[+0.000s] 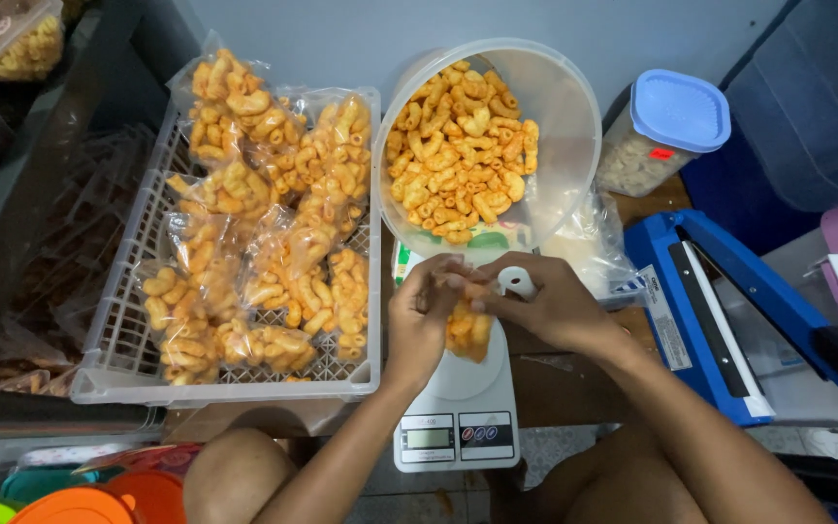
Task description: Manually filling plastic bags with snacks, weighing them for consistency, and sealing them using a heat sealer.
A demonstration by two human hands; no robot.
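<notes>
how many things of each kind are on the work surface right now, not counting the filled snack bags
White slotted plastic crate: 1
Clear round plastic tub of orange curled snacks: 1
White digital kitchen scale: 1
Blue heat sealer: 1
Clear square jar with blue lid: 1
Small clear bag held by both hands: 1
Total: 6

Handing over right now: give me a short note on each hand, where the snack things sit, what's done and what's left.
Left hand and right hand: both grip the mouth of a small snack bag, partly filled, over the white kitchen scale.
Big clear container of loose orange snacks sits tilted behind the scale.
Done: a pile of filled bags in the white basket on the left.
Left: loose snacks remain in the container. Blue heat sealer on the right.
</notes>
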